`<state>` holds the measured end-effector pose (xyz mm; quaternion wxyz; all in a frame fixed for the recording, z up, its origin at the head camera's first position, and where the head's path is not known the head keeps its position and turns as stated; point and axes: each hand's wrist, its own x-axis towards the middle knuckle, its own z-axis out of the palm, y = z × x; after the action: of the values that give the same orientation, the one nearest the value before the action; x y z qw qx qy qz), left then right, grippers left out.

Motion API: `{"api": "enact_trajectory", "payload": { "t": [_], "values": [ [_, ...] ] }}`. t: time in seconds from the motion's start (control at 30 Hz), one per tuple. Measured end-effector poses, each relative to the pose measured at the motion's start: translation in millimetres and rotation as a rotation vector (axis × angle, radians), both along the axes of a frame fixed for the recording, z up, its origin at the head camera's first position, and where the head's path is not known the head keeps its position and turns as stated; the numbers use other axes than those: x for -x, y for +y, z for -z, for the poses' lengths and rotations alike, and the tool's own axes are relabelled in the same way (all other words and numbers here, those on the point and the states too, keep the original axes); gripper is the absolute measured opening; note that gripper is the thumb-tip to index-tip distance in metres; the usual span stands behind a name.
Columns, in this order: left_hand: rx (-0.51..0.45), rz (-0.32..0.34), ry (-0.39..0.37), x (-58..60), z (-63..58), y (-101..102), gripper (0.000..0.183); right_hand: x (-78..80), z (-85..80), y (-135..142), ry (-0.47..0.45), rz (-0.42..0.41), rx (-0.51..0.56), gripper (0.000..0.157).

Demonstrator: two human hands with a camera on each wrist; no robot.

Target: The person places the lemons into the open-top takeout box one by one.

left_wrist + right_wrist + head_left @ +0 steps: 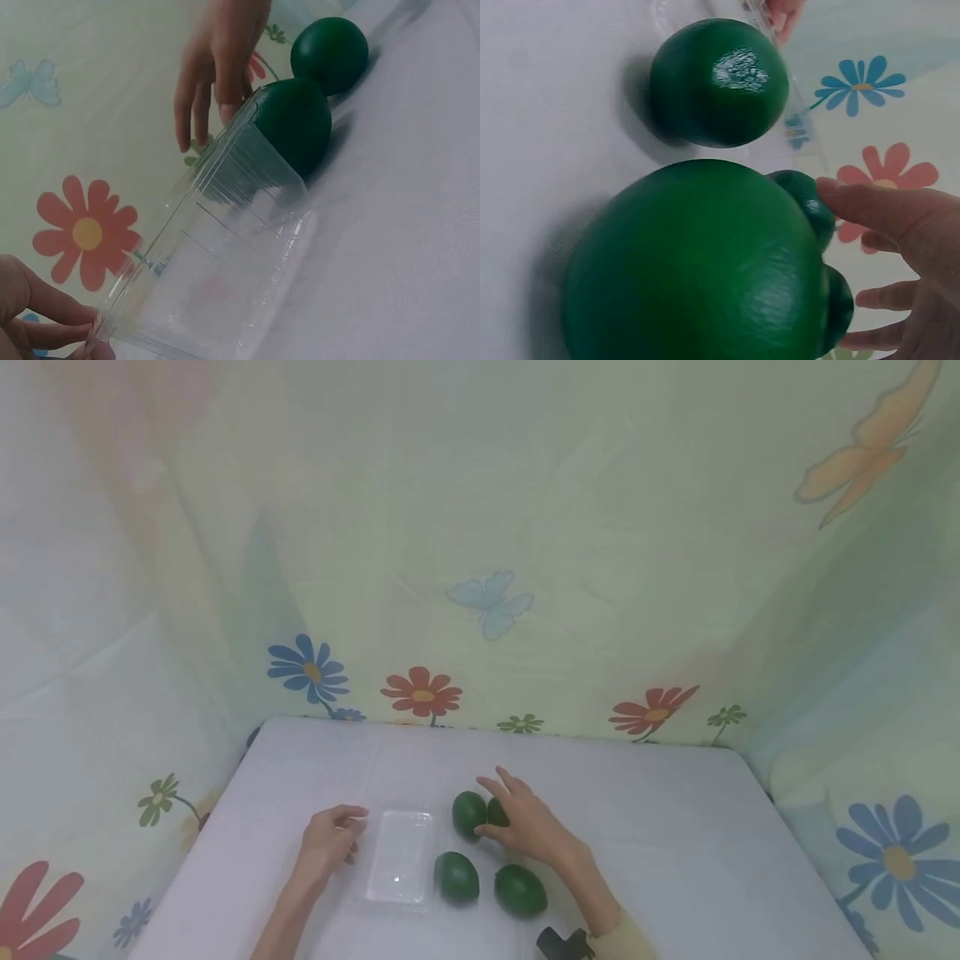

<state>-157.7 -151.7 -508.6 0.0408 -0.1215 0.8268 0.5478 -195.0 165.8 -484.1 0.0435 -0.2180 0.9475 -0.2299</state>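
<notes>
A clear plastic container (401, 857) lies on the white table, its open inside showing no contents. At its left side my left hand (327, 846) pinches the rim between thumb and fingers, as the left wrist view shows. Several dark green, smooth oval fruits sit right of the container: a near-left one (457, 877), a near-right one (521, 891), a far-left one (469, 815) and a far-right one (497, 812), partly hidden by my right hand (528, 818). That hand hovers with fingers spread over the far pair; whether its thumb touches the far-left fruit I cannot tell.
The white-covered table (660, 843) reaches back to a hanging curtain (562, 668) printed with flowers and butterflies, which also closes off both sides. A dark device (564, 944) sits at my right wrist.
</notes>
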Motion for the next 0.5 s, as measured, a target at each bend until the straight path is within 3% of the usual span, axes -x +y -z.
{"api": "enact_trajectory", "payload": {
  "t": [0.17,0.5],
  "values": [
    [0.009,-0.003,-0.002,-0.1,1.6,0,0.032,4.6,12.6,-3,-0.063,0.011,-0.021,0.072],
    [0.009,-0.002,0.000,-1.9,1.7,-3,0.033,5.2,27.8,-3,-0.007,0.021,-0.059,0.064]
  ]
}}
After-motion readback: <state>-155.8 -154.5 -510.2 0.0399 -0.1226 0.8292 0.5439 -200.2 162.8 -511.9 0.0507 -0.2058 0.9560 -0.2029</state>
